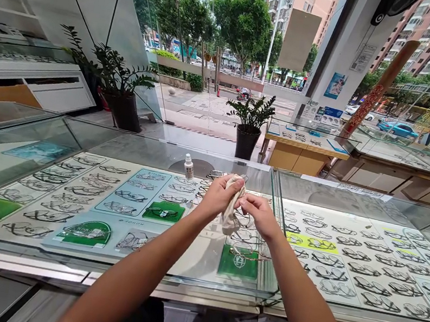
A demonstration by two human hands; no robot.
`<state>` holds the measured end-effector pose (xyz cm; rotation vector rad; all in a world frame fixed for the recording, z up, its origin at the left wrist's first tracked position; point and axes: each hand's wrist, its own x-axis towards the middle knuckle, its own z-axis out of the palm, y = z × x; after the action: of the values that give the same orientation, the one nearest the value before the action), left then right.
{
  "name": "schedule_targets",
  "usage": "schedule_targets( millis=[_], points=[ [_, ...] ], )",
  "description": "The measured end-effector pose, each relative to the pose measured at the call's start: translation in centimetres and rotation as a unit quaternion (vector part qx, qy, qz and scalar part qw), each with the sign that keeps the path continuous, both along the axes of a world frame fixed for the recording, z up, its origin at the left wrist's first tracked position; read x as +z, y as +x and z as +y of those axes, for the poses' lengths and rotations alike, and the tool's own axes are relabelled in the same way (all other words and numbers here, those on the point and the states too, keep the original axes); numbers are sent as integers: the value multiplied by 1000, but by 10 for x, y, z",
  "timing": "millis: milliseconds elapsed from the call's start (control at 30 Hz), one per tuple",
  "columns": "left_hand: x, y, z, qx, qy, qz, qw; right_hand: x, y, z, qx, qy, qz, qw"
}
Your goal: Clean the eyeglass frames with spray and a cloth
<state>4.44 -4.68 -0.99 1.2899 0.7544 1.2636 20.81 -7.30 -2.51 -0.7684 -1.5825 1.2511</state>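
My left hand (219,197) is closed on a crumpled cream cloth (230,223), its thumb pressed on top. The cloth hangs down over the glass top of a display case. Close on its right, my right hand (259,213) has its fingers pinched together at the cloth's edge. Thin eyeglass rims appear around the fingers, but I cannot separate anything held there from the glasses in the case below. A small white bottle (188,167) with a label stands upright on the glass, to the left of and beyond my hands.
Rows of eyeglasses lie inside the glass display case (115,264), some on green pads (164,212). A second case (342,309) adjoins on the right. Beyond are two potted plants (246,141) (125,107), a low wooden cabinet (298,158) and glass doors facing a street.
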Motion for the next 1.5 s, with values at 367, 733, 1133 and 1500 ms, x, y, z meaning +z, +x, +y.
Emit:
schedule_targets(
  millis=[367,733,1133,1500],
  points=[
    [8,-12,0,-134,-28,-33,990,-1,4,3,-4,-15,46,999],
    [4,-12,7,-116,-35,-30,992,3,2,2,-19,-16,52,998],
    [-2,-1,4,-62,-30,-49,996,-1,-1,2,-5,-3,37,999],
    [1,-2,0,-82,-14,-38,996,-1,-1,2,-11,-18,43,999]
  ],
)
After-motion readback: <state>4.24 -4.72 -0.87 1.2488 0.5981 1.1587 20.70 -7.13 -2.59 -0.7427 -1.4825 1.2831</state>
